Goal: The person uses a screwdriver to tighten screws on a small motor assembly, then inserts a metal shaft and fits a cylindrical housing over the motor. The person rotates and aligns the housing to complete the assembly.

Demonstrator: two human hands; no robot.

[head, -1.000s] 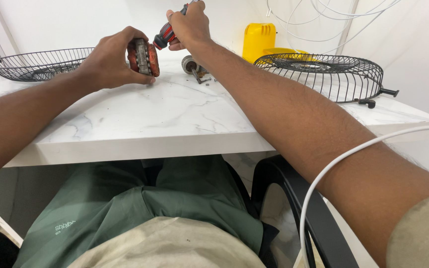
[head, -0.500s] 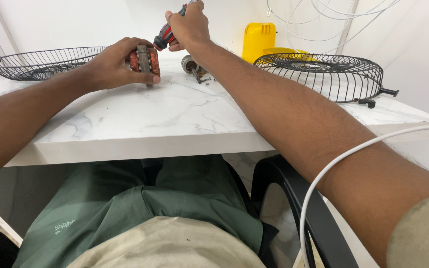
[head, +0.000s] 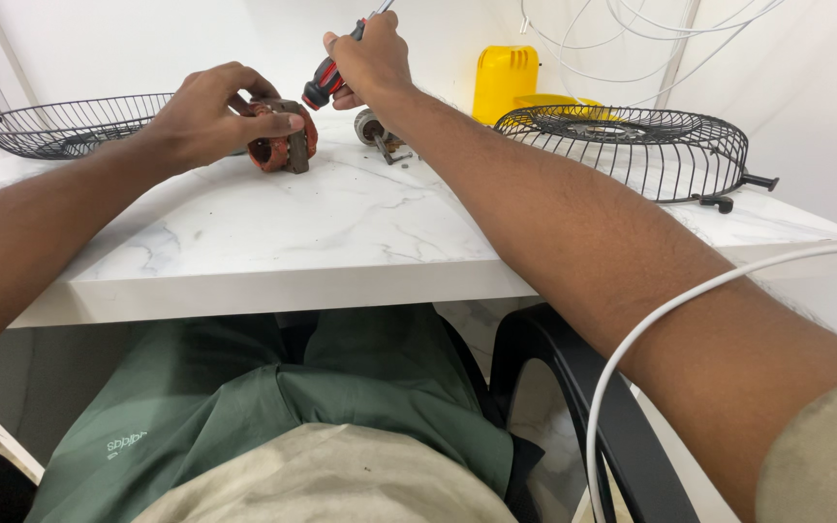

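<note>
The left hand (head: 207, 118) grips a copper-wound motor part (head: 283, 147) standing on the marble desk (head: 322, 232). The right hand (head: 372, 60) is closed around a red-and-black screwdriver (head: 326, 82), just beside the part.

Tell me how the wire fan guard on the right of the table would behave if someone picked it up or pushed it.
The wire fan guard looks light for its size, being mostly open black wire. It lies dome-up with its wide rim on the marble table, so it probably slides rather than tips or rolls. Thin wires may flex slightly under a grip.
</note>
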